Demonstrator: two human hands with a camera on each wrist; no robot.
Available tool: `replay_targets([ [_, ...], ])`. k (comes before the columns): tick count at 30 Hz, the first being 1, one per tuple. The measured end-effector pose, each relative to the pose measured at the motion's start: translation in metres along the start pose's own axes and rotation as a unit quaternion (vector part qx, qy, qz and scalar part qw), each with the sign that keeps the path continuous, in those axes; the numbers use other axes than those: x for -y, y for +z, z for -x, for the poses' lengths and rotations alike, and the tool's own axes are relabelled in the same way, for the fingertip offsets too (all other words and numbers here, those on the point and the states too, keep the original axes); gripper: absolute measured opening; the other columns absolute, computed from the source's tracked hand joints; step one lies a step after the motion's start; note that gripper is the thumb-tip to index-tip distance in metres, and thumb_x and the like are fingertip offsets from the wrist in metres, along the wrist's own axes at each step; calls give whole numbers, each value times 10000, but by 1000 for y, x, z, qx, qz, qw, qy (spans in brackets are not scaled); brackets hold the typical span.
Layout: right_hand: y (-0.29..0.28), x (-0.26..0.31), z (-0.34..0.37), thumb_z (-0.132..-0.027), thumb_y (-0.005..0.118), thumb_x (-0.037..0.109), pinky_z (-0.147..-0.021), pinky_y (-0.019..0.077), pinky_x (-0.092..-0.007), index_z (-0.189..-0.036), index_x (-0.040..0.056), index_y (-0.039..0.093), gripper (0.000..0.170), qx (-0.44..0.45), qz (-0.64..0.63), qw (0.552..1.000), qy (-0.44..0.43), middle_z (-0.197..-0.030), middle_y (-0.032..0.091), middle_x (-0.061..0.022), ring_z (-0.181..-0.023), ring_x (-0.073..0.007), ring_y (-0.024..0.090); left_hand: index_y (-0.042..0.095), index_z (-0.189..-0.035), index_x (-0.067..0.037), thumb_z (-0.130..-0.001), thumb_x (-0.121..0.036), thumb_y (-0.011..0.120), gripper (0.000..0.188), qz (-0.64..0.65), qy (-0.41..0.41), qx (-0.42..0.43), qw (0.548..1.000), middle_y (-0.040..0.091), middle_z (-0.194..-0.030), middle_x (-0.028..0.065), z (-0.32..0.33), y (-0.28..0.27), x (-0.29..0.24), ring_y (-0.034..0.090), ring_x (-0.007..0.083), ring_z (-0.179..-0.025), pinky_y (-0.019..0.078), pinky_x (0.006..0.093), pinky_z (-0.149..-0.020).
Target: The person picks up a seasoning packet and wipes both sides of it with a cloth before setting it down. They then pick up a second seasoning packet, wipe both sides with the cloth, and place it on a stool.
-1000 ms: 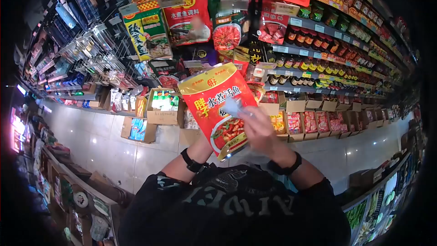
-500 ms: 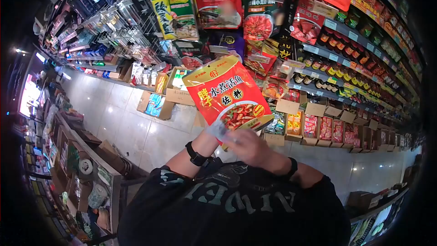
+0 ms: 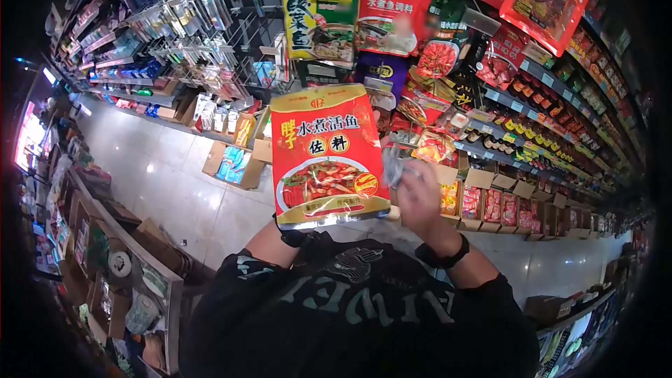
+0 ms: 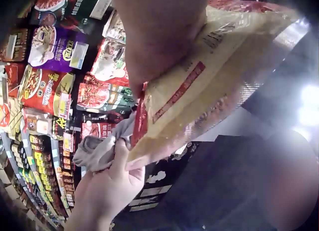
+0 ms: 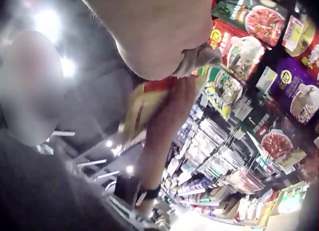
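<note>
Plainly, red packet (image 3: 329, 161), lettered “胖子”, “水煮活鱼”

The packet (image 3: 329, 157) is in the left hand (image 5: 172, 104), before the hanging pouches (image 3: 392, 17); jar shelves (image 3: 521, 106) lie right of them, open cartons (image 3: 479, 178) below the shelves, a rack (image 3: 185, 21) to the pouches' left

A glossy, flexible plastic surface is shown by the red packet (image 3: 329, 157), with a shiny, metallic-looking strip along its bottom edge and creased, light-catching film on its back. The grey cloth (image 4: 97, 153) is seen as matt, soft and wrinkled, while dull fabric is shown in the black shirt (image 3: 350, 308). Smooth, polished floor tiles (image 3: 175, 175) are contrasted with matt cardboard boxes (image 3: 253, 172).
</note>
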State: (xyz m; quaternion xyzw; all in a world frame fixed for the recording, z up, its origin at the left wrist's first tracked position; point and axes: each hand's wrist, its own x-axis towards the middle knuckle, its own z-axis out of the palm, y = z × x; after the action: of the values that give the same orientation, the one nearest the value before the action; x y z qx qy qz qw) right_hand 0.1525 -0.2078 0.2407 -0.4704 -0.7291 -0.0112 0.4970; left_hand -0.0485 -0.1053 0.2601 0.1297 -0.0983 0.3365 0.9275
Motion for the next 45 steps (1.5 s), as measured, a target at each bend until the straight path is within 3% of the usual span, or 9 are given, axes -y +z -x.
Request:
replay_targets([
  [5,3,23,-15,-816,644,-94,-857,535,-407,-1060,-41,692,254,-75,15,997,33,-1119,625,-225,-980,-348,656,137,-1622,-154,-973,-627,485,875,-34,33,4,999,154,-1678,120,21,-9,-28,183,386,-1527,287,599,-1194],
  [11,76,98,-21,-813,725,10,-881,535,-428,-1144,13,682,334,156,-51,978,-125,-1296,586,-159,-1094,-332,626,145,-1623,-157,-1000,-576,469,818,-66,42,-6,997,146,-1682,122,29,-16,-39,210,331,-1528,247,513,-1235],
  [17,71,49,-26,-809,711,38,-937,541,-427,-1143,-3,665,340,215,35,966,-138,-1243,648,-148,-1112,-324,647,135,-1623,-165,-1052,-512,369,708,-70,61,-1,996,134,-1692,78,37,-2,-55,197,277,-1540,180,464,-1260],
  [19,68,31,-20,-813,721,47,-930,546,-432,-1134,-4,671,330,182,40,978,-91,-1259,645,-153,-1105,-330,651,144,-1620,-165,-1053,-502,377,700,-249,73,-16,966,152,-1687,80,41,-3,-59,215,276,-1533,198,468,-1255],
  [24,74,57,-24,-790,807,116,-903,533,-441,-1174,16,655,425,186,-20,974,-127,-1286,616,-154,-1128,-334,621,198,-1609,-184,-1037,-526,410,700,41,85,-35,995,236,-1664,49,16,-60,-33,286,274,-1502,277,490,-1228],
  [29,65,43,-24,-760,824,106,-895,539,-429,-1101,18,688,378,156,-11,952,-261,-1283,620,-134,-1101,-319,628,202,-1610,-181,-1043,-519,391,687,-35,120,-5,992,204,-1677,29,13,-24,-10,271,270,-1513,285,489,-1229],
  [35,10,-23,12,-742,835,166,-901,549,-433,-1143,2,664,465,129,-16,976,-174,-1243,636,-151,-1062,-347,657,131,-1622,-171,-1030,-448,475,739,-175,134,-57,974,123,-1692,80,8,-21,26,227,259,-1531,244,501,-1237],
  [41,-13,-12,-4,-900,739,217,-993,493,-427,-1266,-20,599,458,101,11,986,-135,-1296,612,-167,-1135,-310,631,377,-1502,-162,-1034,-511,454,589,-3,295,-152,943,463,-1505,91,-38,-89,85,434,263,-1402,338,504,-1183],
  [45,-21,-65,37,-1015,596,153,-970,479,-356,-1254,-33,586,303,46,-268,910,313,-1263,636,-137,-1175,-211,600,328,-1488,-88,-1034,-342,556,568,-245,385,-275,846,549,-1349,91,-60,-29,102,503,230,-1309,394,427,-1114],
])
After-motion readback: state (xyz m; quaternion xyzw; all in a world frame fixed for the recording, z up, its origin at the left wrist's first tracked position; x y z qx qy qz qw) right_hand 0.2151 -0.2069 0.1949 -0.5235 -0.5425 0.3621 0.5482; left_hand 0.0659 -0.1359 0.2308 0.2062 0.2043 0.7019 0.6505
